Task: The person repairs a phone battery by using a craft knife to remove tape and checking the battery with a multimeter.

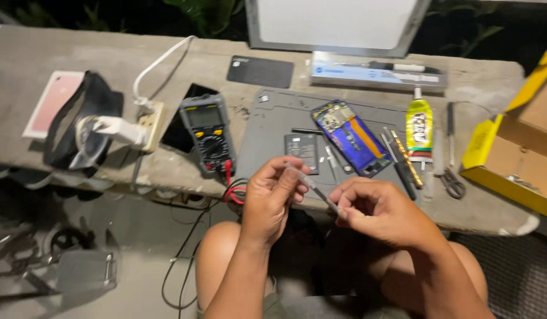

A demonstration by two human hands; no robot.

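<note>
Both hands, left hand [273, 198], right hand [377, 210], pinch thin strip [313, 188], slanting upper-left to lower-right

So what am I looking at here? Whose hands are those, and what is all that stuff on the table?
The picture comes from a camera worn on a person's head, looking down, so the hands are that person's own. The left hand and right hand together hold a thin, pale, see-through strip between the fingers, just above the knees. In front is a rough concrete bench. On it lies a grey work mat with an opened phone, its insides showing, and a small dark battery. Left of the mat sits a black and yellow meter with red and black wires. On the right are a yellow glue tube, scissors and a yellow cardboard box.
</note>
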